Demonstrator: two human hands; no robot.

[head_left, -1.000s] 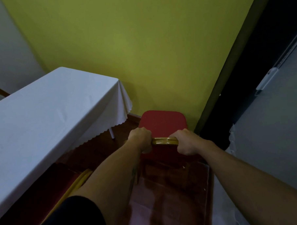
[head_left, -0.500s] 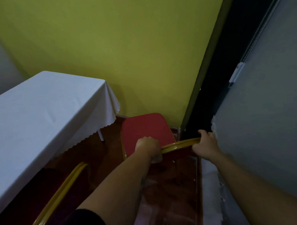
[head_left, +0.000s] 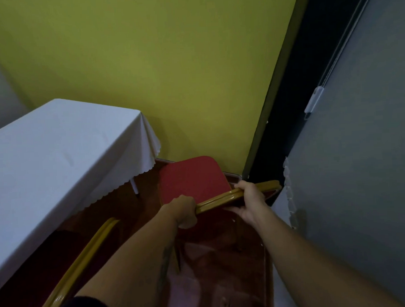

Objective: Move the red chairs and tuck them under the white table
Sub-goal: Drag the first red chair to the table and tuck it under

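A red chair [head_left: 191,180] with a gold frame stands in the corner against the yellow-green wall, its seat turned a little toward the table. My left hand [head_left: 184,211] grips the left end of its gold top rail. On the same rail, further right, my right hand [head_left: 250,201] is closed around it. The white table [head_left: 57,155], draped in a white cloth with a scalloped hem, stands to the left. A second red chair [head_left: 85,258] with a gold back rail sits beside the table at lower left, partly cut off.
The yellow-green wall [head_left: 170,73] closes the far side. A dark gap [head_left: 294,107] and a grey panel [head_left: 364,158] stand to the right, close to the held chair. Glossy reddish floor [head_left: 213,269] lies between the chairs.
The chair has swung so its back rail angles to the right and its seat points toward the table. My right hand slid out along the rail, then came back inward.
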